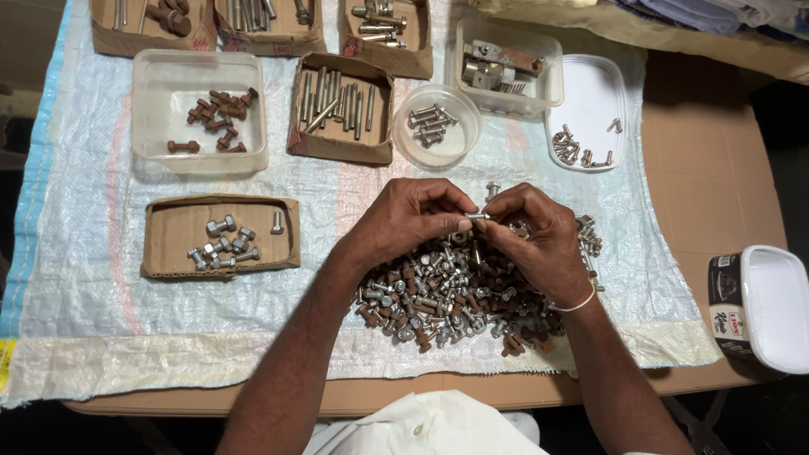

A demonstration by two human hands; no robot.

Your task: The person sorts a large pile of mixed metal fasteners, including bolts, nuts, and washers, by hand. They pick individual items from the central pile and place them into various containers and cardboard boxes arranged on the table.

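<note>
1. Both hands meet over the heap of mixed bolts and nuts (pixel 455 295): the left hand (pixel 404 221) and the right hand (pixel 535 236) come together fingertip to fingertip, each pinching one end of a small silvery bolt (pixel 478 217).
2. That bolt is held just above the far edge of the heap, between the two hands, touching the fingers of both. Neither hand is clearly nearer; they share it.
3. Its long axis lies roughly left to right, nearly level. Which end carries the head I cannot tell, since the fingertips cover both ends.
4. Beyond the hands, a round clear tub (pixel 436 125) with a few silvery bolts sits closest. A cardboard tray of long thin rods (pixel 341 108) lies to its left, and a clear square box of rusty bolts (pixel 200 109) is further left.
5. Near the left forearm, a shallow cardboard tray (pixel 221 238) holds a handful of short silvery bolts.
6. Off to the right, a white lid (pixel 590 114) carries a few small screws, well apart from the hands.
7. Everything rests on a woven white sheet (pixel 93 278) spread over the surface.
</note>
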